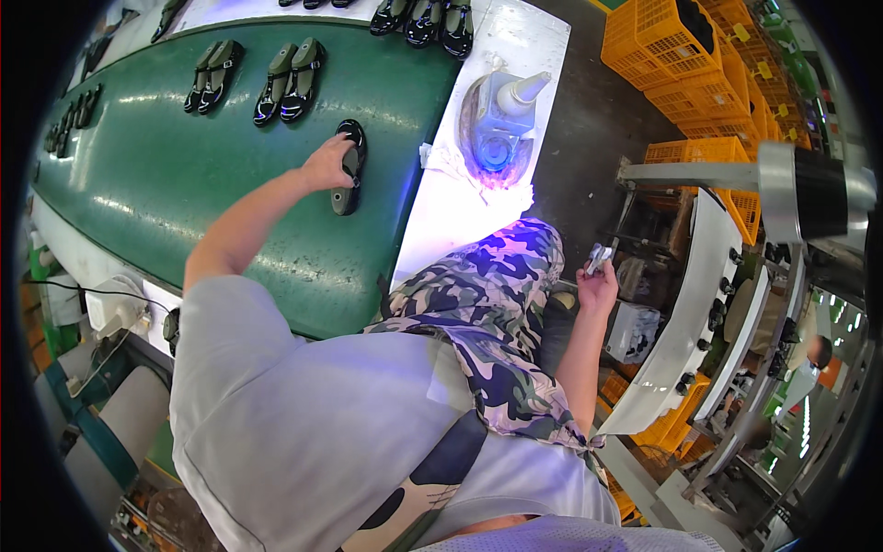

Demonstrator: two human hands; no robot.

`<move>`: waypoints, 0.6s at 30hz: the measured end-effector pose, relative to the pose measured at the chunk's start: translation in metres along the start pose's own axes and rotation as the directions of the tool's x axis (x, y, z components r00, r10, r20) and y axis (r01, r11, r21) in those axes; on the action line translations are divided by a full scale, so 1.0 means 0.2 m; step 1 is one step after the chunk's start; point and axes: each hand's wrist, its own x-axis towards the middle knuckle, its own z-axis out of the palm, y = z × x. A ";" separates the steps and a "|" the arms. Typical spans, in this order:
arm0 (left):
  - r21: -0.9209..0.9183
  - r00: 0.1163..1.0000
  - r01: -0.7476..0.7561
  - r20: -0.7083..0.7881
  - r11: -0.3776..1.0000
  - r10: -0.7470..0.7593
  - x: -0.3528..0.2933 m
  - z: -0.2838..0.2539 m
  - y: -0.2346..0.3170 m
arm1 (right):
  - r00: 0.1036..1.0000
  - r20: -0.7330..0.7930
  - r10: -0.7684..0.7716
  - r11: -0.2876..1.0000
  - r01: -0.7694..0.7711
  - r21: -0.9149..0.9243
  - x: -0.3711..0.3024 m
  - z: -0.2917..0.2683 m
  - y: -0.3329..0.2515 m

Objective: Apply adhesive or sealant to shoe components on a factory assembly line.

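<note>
My left hand (327, 165) grips a glossy black strap shoe (348, 198) by its side, on or just above the green belt (184, 193); its toe points away from me and its insole shows grey. Off to the right, beside my knee, my right hand (596, 287) is closed on a small silvery-white object (600, 259) whose kind I cannot make out. Beyond the held shoe, a pair of black shoes (291, 83) stands on the belt, with another pair (213, 75) to its left.
A clear bottle with a nozzle (511, 103) stands in a tray on the white ledge (432, 230), under bluish light. More black shoes (423, 20) line the far ledge. Orange crates (685, 55) are stacked at far right, near a metal arm (690, 175) and white rack panels (676, 340).
</note>
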 end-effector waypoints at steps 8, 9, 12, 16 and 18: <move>-0.322 0.664 0.738 0.506 0.593 -0.550 0.14 0.00 0.08 | 0.992 0.027 -0.121 0.988 0.123 -0.093 -0.02 0.07 0.03; -0.313 0.668 0.733 0.499 0.603 -0.552 0.15 0.02 0.03 | 0.989 0.032 -0.147 0.982 0.150 -0.118 -0.03 0.11 0.03; -0.454 0.488 0.861 0.610 0.230 -0.624 0.14 0.16 -0.12 | 0.983 -0.021 -0.180 0.981 0.178 -0.082 -0.07 0.14 0.04; -0.676 0.611 0.736 0.649 0.026 -0.454 0.06 0.24 -0.17 | 0.981 -0.086 -0.176 0.983 0.170 -0.074 -0.10 0.07 0.04; -0.845 0.841 0.497 0.526 -0.197 -0.131 0.05 0.24 -0.05 | 0.982 -0.120 -0.143 0.985 0.129 -0.114 -0.10 0.02 0.03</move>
